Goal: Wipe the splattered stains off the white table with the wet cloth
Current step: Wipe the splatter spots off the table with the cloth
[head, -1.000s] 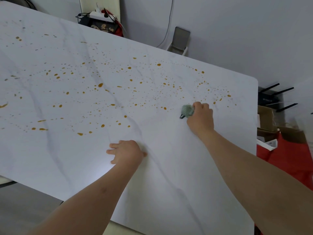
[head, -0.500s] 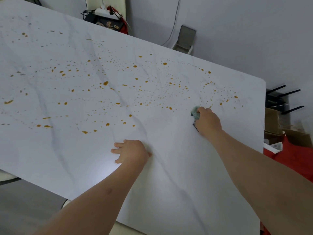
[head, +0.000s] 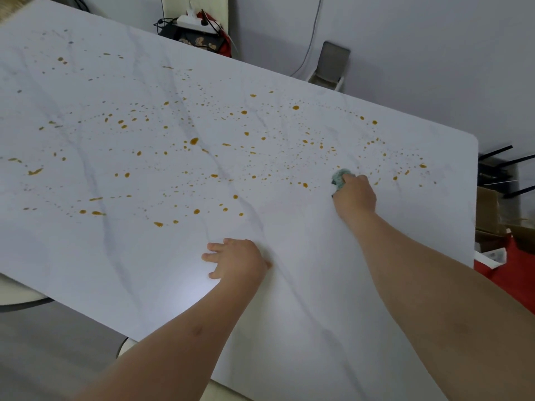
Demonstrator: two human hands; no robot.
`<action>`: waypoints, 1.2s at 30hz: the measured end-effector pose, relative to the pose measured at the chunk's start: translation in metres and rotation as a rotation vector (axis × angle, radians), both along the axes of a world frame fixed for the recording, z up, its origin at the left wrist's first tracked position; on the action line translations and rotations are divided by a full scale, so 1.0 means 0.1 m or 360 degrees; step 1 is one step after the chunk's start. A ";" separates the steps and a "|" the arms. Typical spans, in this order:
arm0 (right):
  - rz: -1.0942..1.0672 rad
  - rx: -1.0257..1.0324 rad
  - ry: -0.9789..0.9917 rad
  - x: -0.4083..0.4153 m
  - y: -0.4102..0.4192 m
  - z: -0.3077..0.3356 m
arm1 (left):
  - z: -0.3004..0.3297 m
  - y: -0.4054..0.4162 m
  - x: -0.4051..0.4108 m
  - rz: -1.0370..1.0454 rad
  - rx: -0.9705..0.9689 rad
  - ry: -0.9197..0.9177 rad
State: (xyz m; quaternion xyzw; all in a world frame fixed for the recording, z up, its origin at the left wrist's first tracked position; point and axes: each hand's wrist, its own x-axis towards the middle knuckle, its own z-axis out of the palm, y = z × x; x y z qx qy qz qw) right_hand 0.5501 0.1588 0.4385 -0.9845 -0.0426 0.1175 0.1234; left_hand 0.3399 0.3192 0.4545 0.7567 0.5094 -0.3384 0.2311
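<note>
Your right hand (head: 354,195) is curled round a small, bunched, pale green wet cloth (head: 341,178), pressing it onto the white, grey-veined marble-look worktop (head: 289,285) at about 3 o'clock from the surface's centre; the cloth pokes out on the hand's left and far side. Your left hand (head: 236,260) rests on the worktop at about 6 o'clock, fingers loosely spread and pointing to 9 o'clock, holding nothing. Orange-brown splattered stains (head: 194,141) dot the worktop from 9 o'clock across the middle to 2 o'clock, with some drops just beside the cloth and others beyond your right hand toward the 3 o'clock edge. The strip of worktop nearest you, around both forearms, shows only veining. Beyond the far edge, at 12 o'clock, a white power strip (head: 192,22) with black cables sits on a dark and red object, and at 3 o'clock off the worktop lie brown cardboard boxes (head: 492,215) and red fabric (head: 515,270).
</note>
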 end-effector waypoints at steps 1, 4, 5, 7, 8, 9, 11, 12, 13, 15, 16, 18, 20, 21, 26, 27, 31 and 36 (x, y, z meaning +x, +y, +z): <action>0.0030 0.0037 0.0012 -0.03 0.09 0.01 | 0.00 0.00 0.01 -0.0019 -0.0009 0.0001; 0.0196 0.0157 0.0078 -0.33 0.46 0.03 | -0.04 0.04 -0.01 -0.0059 -0.0049 0.0021; 0.0261 0.0198 0.0118 -0.46 0.59 0.04 | -0.06 0.06 -0.03 -0.0093 -0.0047 0.0027; 0.0415 0.0263 0.0199 -0.72 0.83 0.04 | -0.05 0.12 -0.08 -0.0322 0.0027 -0.0028; 0.0508 0.0274 0.0244 -0.83 0.94 0.03 | 0.00 0.18 -0.12 -0.0451 0.0067 -0.0102; 0.0594 0.0266 0.0282 -0.93 1.00 0.02 | 0.06 0.24 -0.16 -0.0551 0.0080 -0.0194; 0.0696 0.0254 0.0312 -1.04 1.03 0.01 | 0.26 0.43 -0.25 -0.0619 0.0076 -0.0349; 0.0698 0.0256 0.0311 -1.04 0.98 0.02 | 0.36 0.53 -0.29 -0.0603 0.0090 -0.0392; 0.0659 0.0254 0.0290 -1.00 0.93 0.03 | 0.41 0.65 -0.34 -0.0582 0.0120 -0.0417; 0.0444 0.0210 0.0188 -0.89 0.78 0.05 | 0.43 0.89 -0.48 -0.0554 0.0205 -0.0402; 0.0307 0.0174 0.0129 -0.82 0.68 0.06 | 0.40 1.02 -0.54 -0.0525 0.0239 -0.0376; 0.0092 0.0149 0.0077 -0.71 0.58 0.07 | 0.31 1.28 -0.68 -0.0393 0.0285 -0.0298; -0.0020 0.0153 0.0094 -0.68 0.62 0.08 | 0.23 1.51 -0.80 -0.0214 0.0301 -0.0162; -0.0013 0.0136 0.0104 -0.71 0.70 0.08 | 0.17 1.61 -0.86 -0.0142 0.0299 -0.0088; 0.0318 0.0205 0.0178 -1.13 1.30 0.07 | -0.08 1.72 -0.99 -0.0127 0.0260 -0.0032; 0.0389 0.0232 0.0197 -1.25 1.44 0.07 | -0.07 1.71 -0.98 -0.0130 0.0263 -0.0049; 0.0636 0.0282 0.0299 -1.63 1.84 0.05 | 0.00 1.68 -1.00 -0.0198 0.0270 -0.0092; 0.0224 0.0661 0.0510 -1.43 1.65 0.19 | -0.06 1.70 -1.03 -0.0206 0.0285 -0.0115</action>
